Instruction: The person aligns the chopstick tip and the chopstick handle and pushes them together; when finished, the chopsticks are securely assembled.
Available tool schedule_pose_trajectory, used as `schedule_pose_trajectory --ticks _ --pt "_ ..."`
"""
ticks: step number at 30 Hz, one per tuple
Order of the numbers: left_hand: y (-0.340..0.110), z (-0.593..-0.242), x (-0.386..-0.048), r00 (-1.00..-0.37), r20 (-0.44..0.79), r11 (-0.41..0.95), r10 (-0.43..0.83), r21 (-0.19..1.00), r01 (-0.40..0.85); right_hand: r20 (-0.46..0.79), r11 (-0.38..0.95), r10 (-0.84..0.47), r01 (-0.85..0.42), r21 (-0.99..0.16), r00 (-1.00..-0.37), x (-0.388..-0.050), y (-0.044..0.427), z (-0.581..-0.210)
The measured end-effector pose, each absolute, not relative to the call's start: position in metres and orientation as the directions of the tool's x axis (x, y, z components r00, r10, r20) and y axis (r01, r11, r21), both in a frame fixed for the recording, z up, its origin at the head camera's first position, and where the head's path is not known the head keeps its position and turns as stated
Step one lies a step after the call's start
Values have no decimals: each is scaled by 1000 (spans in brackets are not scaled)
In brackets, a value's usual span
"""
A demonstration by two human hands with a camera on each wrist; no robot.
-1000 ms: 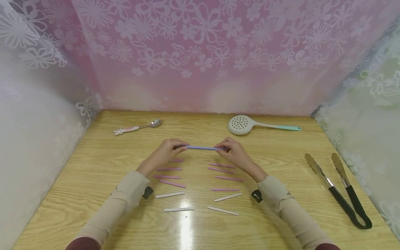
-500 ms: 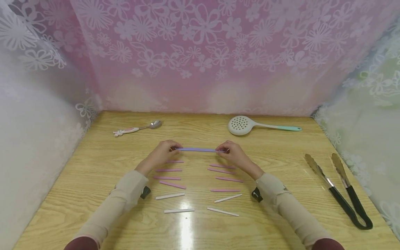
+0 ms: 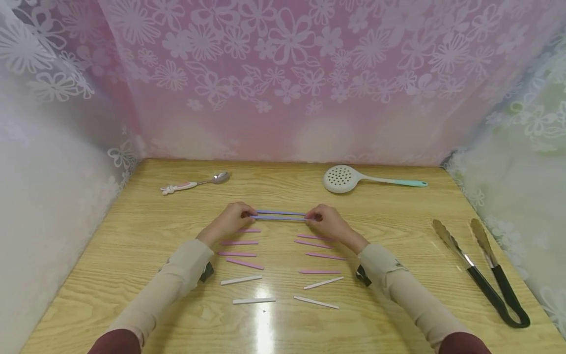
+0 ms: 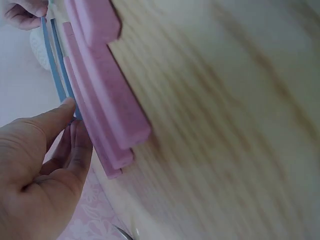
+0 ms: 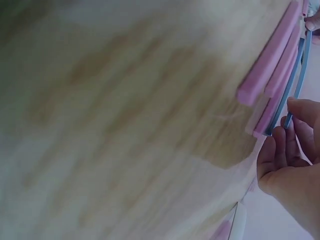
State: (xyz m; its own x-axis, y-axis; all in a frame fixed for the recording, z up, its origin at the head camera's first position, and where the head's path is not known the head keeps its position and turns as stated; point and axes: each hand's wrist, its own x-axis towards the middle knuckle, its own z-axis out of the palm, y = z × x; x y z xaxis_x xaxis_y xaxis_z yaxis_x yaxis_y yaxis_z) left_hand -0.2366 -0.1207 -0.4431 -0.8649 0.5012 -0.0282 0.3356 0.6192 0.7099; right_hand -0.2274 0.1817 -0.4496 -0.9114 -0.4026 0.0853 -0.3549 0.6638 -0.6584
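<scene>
Cloth (image 3: 53, 162), pale, one, along the left edge of the table (image 3: 132, 236), far left of the blue strips; a broad margin of wood grain lies between that edge and the left sleeve (image 3: 172, 275). Spoon (image 3: 192, 185), one, beyond and left of the blue strips, near the far edge, where the pink curtain (image 3: 287, 132) hangs. Left hand (image 3: 230, 218), at the left end of the blue strips, thumb and fingertips brought together in a pinch on one of them. Pink strips (image 3: 240, 242), eight: four on the near side of the blue strips' left end, four by the right end; white strips (image 3: 240, 280), four, two per side, nearer the person; a lane of wood runs between the groups. Blue strips (image 3: 280, 218), two, side by side, spanning hand to hand: one between thumb and fingertips at both ends, the other close along it; whether fingers touch the second cannot be told. Right hand (image 3: 329, 221), at their right end, the same narrow pinch on the one strip. Skimmer (image 3: 341, 179), one, beyond and right of the blue strips. Tongs (image 3: 484, 289), one pair, arms spread, well right of the blue strips, along the right edge; wood between them and the right sleeve (image 3: 402, 290).
</scene>
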Motion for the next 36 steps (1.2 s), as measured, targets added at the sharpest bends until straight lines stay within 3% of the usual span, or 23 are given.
schedule_pose_trajectory --ticks 36 --pt "-117 -440 -234 -874 -65 638 482 710 299 34 701 -368 -301 -647 -929 -227 177 -448"
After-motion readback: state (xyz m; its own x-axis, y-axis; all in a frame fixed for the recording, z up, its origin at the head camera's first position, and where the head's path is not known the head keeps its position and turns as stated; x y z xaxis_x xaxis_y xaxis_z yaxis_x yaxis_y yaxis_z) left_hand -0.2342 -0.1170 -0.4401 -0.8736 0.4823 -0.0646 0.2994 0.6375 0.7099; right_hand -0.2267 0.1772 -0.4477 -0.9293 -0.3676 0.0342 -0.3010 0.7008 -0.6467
